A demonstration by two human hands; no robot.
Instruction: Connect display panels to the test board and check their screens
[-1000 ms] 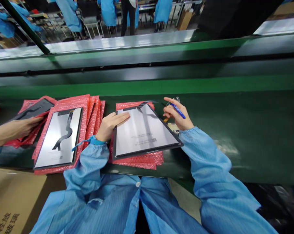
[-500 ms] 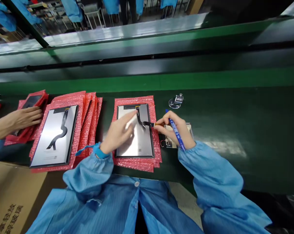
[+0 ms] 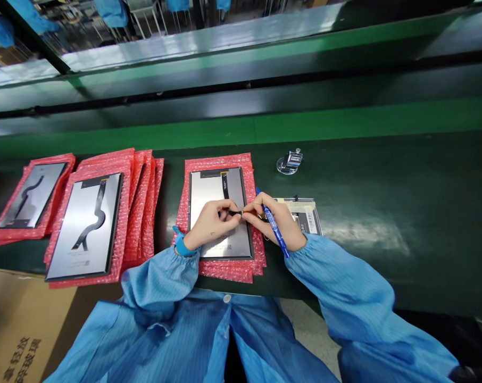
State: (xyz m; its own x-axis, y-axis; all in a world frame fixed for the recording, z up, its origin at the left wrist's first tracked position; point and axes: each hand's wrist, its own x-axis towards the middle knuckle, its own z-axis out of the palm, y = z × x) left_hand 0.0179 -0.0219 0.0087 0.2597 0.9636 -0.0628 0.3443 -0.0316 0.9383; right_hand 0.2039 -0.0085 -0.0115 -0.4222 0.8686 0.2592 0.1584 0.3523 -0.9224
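rn I see a flat silver rectangular panel [image 3: 207,189] on red bubble-wrap sleeves [image 3: 259,250], long axis front-to-back. L hand [image 3: 209,224] pinches its thin black ribbon cable [image 3: 225,186]; R hand [image 3: 288,223], nearer the right edge, pinches smth by the cable tip, slim blue pen [image 3: 274,226] tucked in.

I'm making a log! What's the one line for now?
left hand: pinching black ribbon cable | right hand: fingertips at cable's end, blue pen in grip | screen panel: on red bubble bags
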